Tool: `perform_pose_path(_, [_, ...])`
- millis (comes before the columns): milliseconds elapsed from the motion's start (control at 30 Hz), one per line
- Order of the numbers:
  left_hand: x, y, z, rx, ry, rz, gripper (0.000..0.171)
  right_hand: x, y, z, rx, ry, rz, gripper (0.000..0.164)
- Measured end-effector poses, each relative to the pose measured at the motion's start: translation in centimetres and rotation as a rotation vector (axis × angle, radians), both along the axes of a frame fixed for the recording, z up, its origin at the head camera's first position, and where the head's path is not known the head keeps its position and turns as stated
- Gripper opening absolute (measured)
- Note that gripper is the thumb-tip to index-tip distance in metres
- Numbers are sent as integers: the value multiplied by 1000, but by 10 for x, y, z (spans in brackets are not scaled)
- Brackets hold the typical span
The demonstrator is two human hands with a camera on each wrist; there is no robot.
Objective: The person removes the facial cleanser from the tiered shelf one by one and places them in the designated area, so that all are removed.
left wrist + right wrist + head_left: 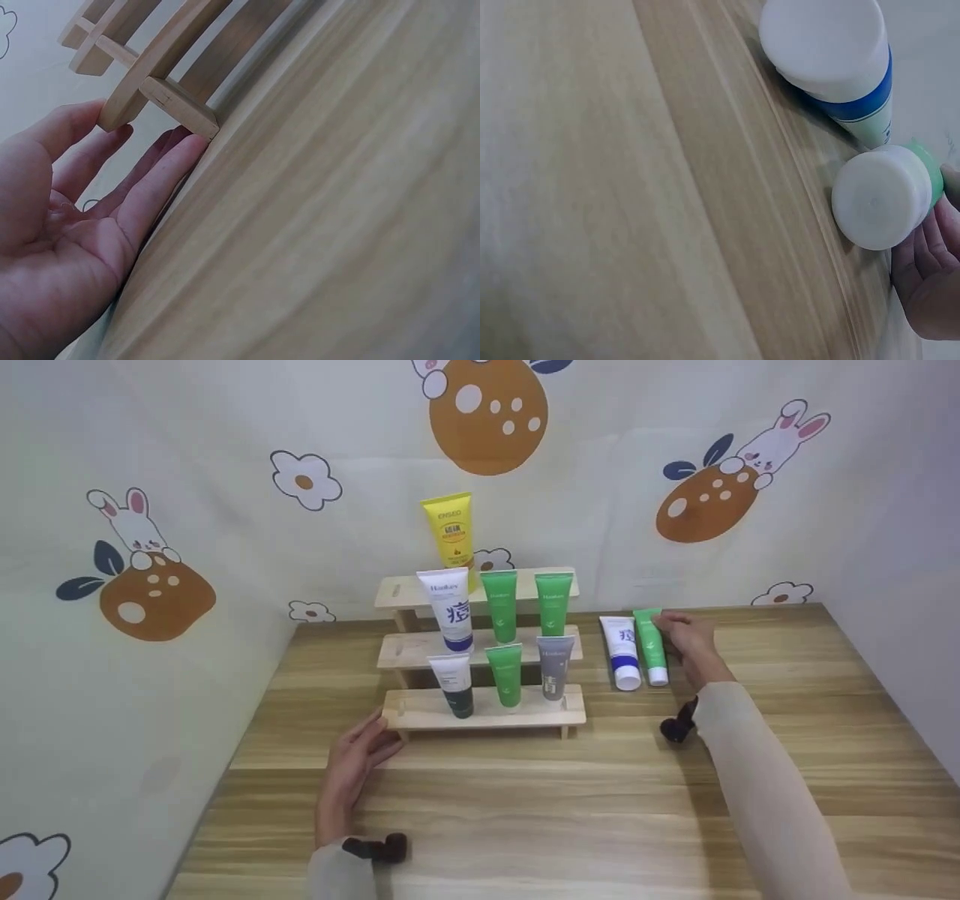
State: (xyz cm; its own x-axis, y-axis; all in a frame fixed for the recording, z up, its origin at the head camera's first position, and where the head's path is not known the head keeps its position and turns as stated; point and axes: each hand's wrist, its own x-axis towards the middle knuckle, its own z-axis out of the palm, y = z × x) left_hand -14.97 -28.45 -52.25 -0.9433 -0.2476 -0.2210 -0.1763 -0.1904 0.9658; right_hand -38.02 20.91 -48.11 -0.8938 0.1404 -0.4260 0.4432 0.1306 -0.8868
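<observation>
At the left end of a three-step wooden display stand (pixel 484 721), my left hand (pixel 352 765) grips the lowest step. In the left wrist view, the thumb presses on the step's rounded end (pixel 124 112) and the fingers reach to its foot. My right hand (pixel 688 641) pinches the upper end of a green squeeze tube (pixel 651 649), which lies on the table with its white cap toward me. Directly left of that tube lies a white tube with a blue band (pixel 621 649). The right wrist view shows the green tube's cap (pixel 874 201) close up, with the fingers partly cut off.
A yellow tube (pixel 452 532) stands on the top step. The middle step holds a white-and-blue tube (pixel 448 607) and two green tubes; below are a white-and-dark-green tube (pixel 454 686), a green tube (pixel 507 675) and a grey tube (pixel 555 667). A printed curtain (pixel 600 510) hangs behind the wood-grain table (pixel 525 825).
</observation>
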Motion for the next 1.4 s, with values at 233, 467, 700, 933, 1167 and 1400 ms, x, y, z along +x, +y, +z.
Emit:
perform_pose_path(233, [0, 0, -2, 5, -12, 6, 49, 1, 4, -1, 88, -30, 16, 49])
perform_pose_path(467, [-2, -1, -1, -2, -9, -1, 51, -2, 3, 1, 124, -22, 18, 41])
perform_pose_path(700, [-1, -1, 0, 10, -10, 10, 52, -2, 5, 2, 132, -42, 26, 45])
perform_pose_path(933, [-1, 0, -2, 11, 15, 14, 50, 2, 6, 3, 94, -1, 38, 45])
perform_pose_path(1167, [-3, 1, -1, 19, 20, 7, 51, 7, 13, 9, 95, -24, 36, 42])
perform_pose_path(1400, [-2, 0, 0, 28, 12, 11, 51, 7, 16, 28, 174, 60, 77, 44])
